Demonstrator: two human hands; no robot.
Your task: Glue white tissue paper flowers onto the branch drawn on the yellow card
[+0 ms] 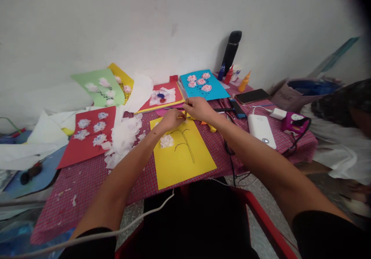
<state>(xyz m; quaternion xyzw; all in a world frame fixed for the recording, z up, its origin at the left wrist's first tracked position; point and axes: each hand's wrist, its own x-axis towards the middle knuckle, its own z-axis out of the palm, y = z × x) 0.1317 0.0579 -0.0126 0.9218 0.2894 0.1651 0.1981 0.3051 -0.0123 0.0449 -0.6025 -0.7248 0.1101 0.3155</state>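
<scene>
A yellow sheet of paper (176, 168) lies in front of me on the table. Drawn on it is a dark branching stem, and a white crumpled tissue flower (167, 141) sits on its left part. My left hand (173, 119) and my right hand (199, 108) meet over the far edge of this sheet. The fingers of both are closed and pinched together, close to touching. Whatever they hold is too small or too hidden to name. Left of the sheet is a heap of torn white tissue (123, 139).
Red paper (68, 151), green paper (94, 75) and blue paper (216, 91) carry tissue flowers. Several paint bottles, such as an orange one (244, 82), stand by a black flask (232, 50). A phone (252, 96) and white power bank (261, 131) lie right. A person sits far right.
</scene>
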